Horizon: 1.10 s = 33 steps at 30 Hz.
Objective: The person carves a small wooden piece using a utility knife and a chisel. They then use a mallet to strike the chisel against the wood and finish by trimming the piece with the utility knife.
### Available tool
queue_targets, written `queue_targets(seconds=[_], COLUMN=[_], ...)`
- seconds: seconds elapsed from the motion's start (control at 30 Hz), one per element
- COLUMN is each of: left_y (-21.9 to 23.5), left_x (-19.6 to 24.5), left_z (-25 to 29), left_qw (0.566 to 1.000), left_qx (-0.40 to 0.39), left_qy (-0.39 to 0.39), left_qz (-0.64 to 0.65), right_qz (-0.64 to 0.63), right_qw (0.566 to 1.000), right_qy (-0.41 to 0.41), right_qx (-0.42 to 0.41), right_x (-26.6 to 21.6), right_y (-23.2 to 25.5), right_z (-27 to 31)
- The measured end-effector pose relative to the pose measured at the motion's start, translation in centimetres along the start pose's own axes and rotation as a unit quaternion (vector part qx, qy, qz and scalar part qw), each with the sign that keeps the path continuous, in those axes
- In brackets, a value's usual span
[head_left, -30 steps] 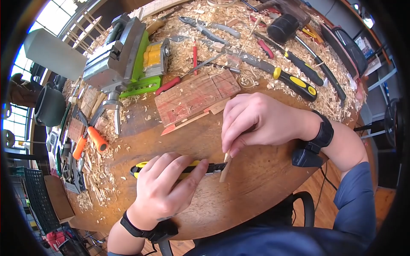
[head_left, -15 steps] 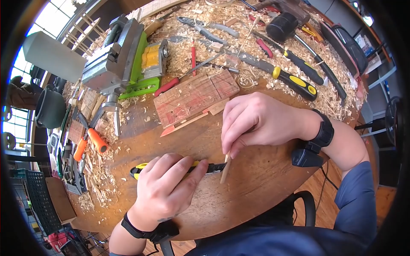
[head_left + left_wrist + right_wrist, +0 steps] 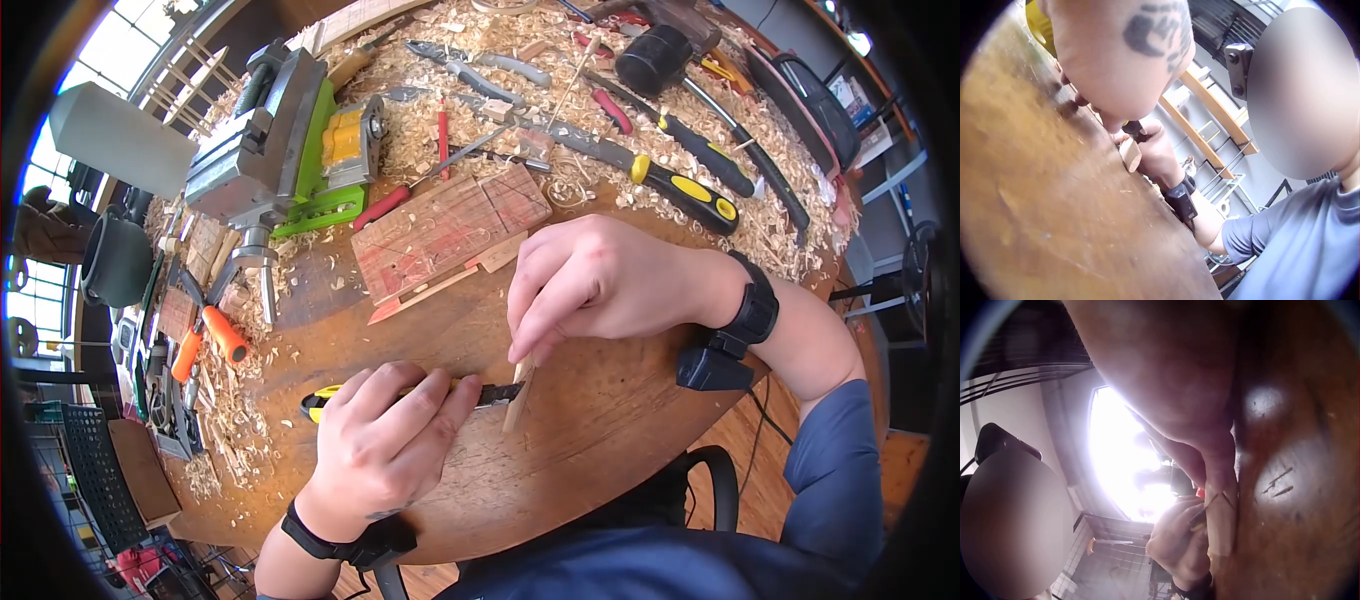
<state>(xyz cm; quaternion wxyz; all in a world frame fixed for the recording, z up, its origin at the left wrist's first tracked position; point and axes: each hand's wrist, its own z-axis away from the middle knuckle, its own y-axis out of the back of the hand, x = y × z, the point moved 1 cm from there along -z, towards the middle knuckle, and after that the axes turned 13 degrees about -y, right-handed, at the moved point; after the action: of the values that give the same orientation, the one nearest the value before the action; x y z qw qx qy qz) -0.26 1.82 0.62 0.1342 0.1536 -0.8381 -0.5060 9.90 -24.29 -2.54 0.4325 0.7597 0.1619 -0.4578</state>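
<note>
My left hand (image 3: 385,430) grips a yellow and black utility knife (image 3: 320,404), its blade pointing right. Between the fingertips of my right hand (image 3: 605,285) is a short, slim piece of wood (image 3: 515,410), held slantwise low over the table. The blade meets the side of this wood just below the right fingertips. In the left wrist view, a flat cut face shows on the end of the wood (image 3: 1130,156). The right wrist view shows V-shaped dark lines across the wood (image 3: 1220,528), close to the fingers.
Beyond the hands lies a red-stained wooden board (image 3: 450,235) with thin strips along its edge. A metal vise (image 3: 250,160) stands at the back left, near orange-handled pliers (image 3: 225,335). Wood shavings (image 3: 400,150), a yellow-black-handled saw (image 3: 690,197) and a black mallet (image 3: 655,60) cover the back.
The head view has shifted slightly. My right fingers have turned a little, so the thumb tip is now hidden behind them. The blade stays at the wood.
</note>
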Motion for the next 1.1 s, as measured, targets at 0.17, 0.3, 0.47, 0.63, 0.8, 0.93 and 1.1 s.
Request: queue_targets(seconds=[0.17, 0.3, 0.47, 0.63, 0.8, 0.93, 1.1], left_y=[-0.2, -0.2, -0.3, -0.3, -0.1, -0.2, -0.7], left_x=[0.0, 0.0, 0.1, 0.3, 0.6, 0.7, 0.6], left_z=[0.0, -0.1, -0.3, -0.7, -1.0, -1.2, -1.1], left_qw=[1.000, 1.000, 1.000, 0.998, 0.997, 0.996, 0.994], left_qx=[0.005, -0.001, -0.013, -0.039, -0.055, -0.051, -0.032], left_qy=[-0.008, -0.011, -0.023, -0.047, -0.048, -0.057, -0.073], left_qz=[-0.005, 0.001, -0.005, -0.030, -0.037, -0.055, -0.073], right_qz=[-0.011, -0.030, -0.036, -0.054, -0.052, -0.048, -0.049], right_qw=[1.000, 0.999, 0.999, 0.998, 0.998, 0.998, 0.998], right_qy=[-0.003, -0.010, 0.004, 0.020, 0.033, 0.045, 0.049], right_qx=[-0.006, -0.006, -0.002, -0.005, -0.004, 0.000, 0.001], right_x=[0.1, 0.2, 0.6, 0.8, 0.9, 0.9, 1.0], right_y=[0.2, 0.1, 0.2, 0.1, 0.1, 0.1, 0.0], right_z=[0.0, 0.0, 0.2, 0.1, 0.1, 0.0, 0.0])
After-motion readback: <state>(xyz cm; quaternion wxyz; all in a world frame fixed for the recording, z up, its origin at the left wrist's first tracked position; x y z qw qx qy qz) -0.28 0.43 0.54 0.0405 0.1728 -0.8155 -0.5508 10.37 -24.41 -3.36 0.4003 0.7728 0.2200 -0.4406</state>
